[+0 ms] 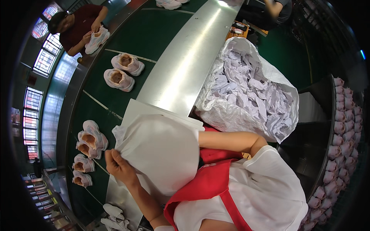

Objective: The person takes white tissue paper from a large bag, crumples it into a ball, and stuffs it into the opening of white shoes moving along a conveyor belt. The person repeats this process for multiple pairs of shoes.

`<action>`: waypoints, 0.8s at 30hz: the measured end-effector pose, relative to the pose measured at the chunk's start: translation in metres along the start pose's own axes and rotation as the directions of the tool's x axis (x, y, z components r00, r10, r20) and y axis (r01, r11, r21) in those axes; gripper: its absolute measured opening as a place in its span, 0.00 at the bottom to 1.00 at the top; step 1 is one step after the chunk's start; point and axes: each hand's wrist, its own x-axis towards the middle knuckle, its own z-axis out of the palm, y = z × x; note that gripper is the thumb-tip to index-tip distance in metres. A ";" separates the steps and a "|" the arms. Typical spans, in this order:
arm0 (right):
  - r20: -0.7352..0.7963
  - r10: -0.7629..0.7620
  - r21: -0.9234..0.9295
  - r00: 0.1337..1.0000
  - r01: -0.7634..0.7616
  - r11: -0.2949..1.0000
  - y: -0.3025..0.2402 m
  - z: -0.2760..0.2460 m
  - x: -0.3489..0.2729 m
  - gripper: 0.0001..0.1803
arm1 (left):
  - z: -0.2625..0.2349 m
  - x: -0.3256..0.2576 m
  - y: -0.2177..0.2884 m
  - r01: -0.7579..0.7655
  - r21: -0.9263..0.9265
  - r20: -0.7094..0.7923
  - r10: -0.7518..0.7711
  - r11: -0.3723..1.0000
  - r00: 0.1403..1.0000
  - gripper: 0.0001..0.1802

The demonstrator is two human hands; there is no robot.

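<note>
A large white sheet of paper (165, 148) bulges in front of me, its far left corner bunched up. My left hand (120, 166) is closed at the sheet's left edge, fingers pinched together on it. From the right, my right forearm (227, 141) reaches behind the sheet, which hides that hand and its fingers. Beneath the sheet, a stack of flat white paper (135, 109) lies on the metal tabletop (181, 65). Left of my left hand, pale pink-and-white sneakers (101, 141) stand on the green conveyor belt (92, 106).
A white woven sack (219, 117) full of crumpled paper stands right of the tabletop. More sneakers (127, 63) sit farther along the belt. Across it, a person (83, 23) handles a shoe. Racked pink shoes (339, 150) line the far right. White crumpled pieces (114, 217) lie at lower left.
</note>
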 end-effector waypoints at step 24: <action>-0.986 -0.151 -0.022 0.071 -0.953 -0.303 -0.049 -0.386 -0.195 0.43 | -0.014 0.004 0.018 -0.071 -0.075 0.397 0.095 0.995 0.913 0.14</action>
